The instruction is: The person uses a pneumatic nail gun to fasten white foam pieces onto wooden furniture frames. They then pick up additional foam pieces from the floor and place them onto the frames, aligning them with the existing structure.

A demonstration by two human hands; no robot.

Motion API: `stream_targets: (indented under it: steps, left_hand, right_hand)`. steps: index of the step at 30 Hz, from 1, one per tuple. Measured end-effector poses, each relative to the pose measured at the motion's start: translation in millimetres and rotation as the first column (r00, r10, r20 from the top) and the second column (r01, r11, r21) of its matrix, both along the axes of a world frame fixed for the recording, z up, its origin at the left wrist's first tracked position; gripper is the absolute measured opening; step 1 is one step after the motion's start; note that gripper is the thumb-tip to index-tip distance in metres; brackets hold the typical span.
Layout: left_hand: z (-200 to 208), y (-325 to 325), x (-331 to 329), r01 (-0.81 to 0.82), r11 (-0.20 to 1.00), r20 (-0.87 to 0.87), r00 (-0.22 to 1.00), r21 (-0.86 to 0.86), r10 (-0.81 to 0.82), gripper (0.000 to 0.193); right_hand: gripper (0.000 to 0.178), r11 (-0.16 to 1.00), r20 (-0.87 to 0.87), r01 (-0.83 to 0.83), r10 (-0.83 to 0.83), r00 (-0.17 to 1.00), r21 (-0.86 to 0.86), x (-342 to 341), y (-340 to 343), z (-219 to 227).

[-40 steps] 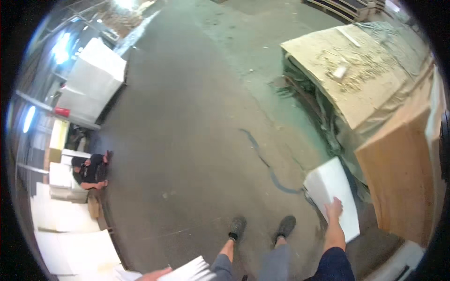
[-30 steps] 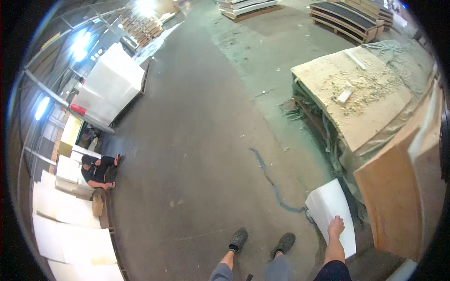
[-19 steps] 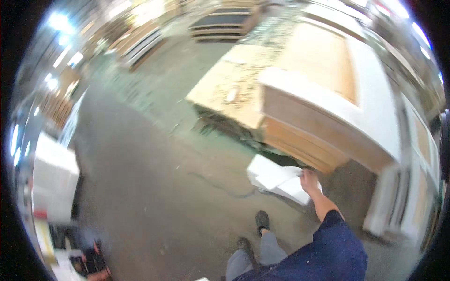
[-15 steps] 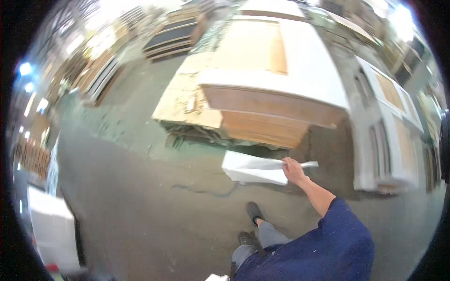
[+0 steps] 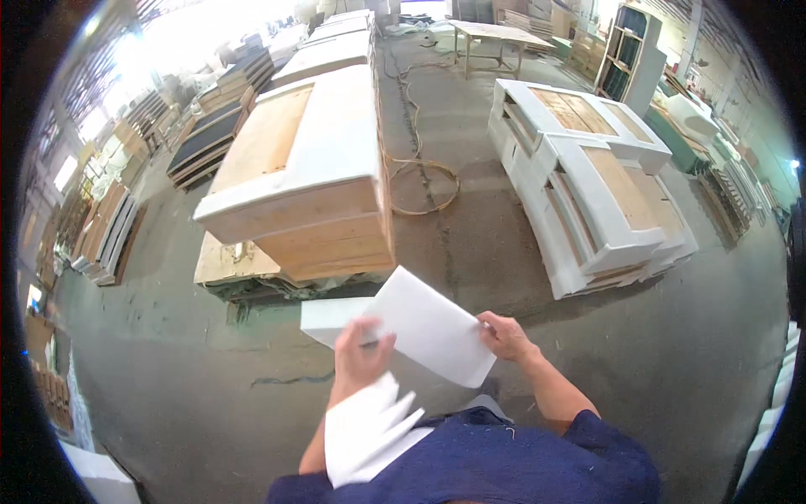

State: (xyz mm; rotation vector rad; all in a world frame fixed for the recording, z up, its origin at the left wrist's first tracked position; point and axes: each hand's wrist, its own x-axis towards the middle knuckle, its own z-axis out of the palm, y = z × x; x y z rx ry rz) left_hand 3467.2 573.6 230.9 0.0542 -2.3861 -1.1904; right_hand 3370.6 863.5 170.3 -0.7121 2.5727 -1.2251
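Observation:
A white foam sheet (image 5: 432,323) is held up in front of my body, tilted, its right edge pinched between the thumb and fingers of my right hand (image 5: 504,336). My left hand (image 5: 361,357) is beside the sheet's left corner, somewhat blurred, thumb and fingers apart; whether it touches the sheet I cannot tell. Several more white sheets (image 5: 369,433) are tucked between my left forearm and my dark blue shirt, their edges fanned out. Beyond my left hand, a white block-shaped piece (image 5: 332,315) lies on the floor, partly covered by the held sheet.
Ahead on the left, a large wooden frame padded in white (image 5: 336,126) rests on a low wooden platform (image 5: 222,260). White-padded wooden frames (image 5: 588,185) stand on the right. A looped hose (image 5: 453,189) lies between them. Farther back stands a table (image 5: 504,34).
My right hand has raised the white sheet from beside the floor piece to in front of my body. My left hand and the tucked sheets have come into view. The view has swung right.

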Motion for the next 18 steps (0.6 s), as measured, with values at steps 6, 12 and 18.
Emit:
stream_targets:
  steps: [6,12,18]
  left_hand:
    - [24,153,-114,0.224,0.96,0.167,0.953,0.169,-0.252,0.072]
    - [38,214,-203,0.239,0.886,0.436,0.8,0.398,-0.412,0.037]
    - [-18,217,-302,0.0,0.963,0.227,0.972,0.269,-0.064,0.021]
  right_hand:
    - [0.02,0.997,-0.149,-0.005,-0.005,0.989,-0.071,-77,156,11]
    - [0.027,0.993,-0.037,0.028,-0.024,0.999,0.112,-177,234,19]
    - [0.049,0.987,0.03,-0.133,0.136,0.99,-0.085,-330,242,23]
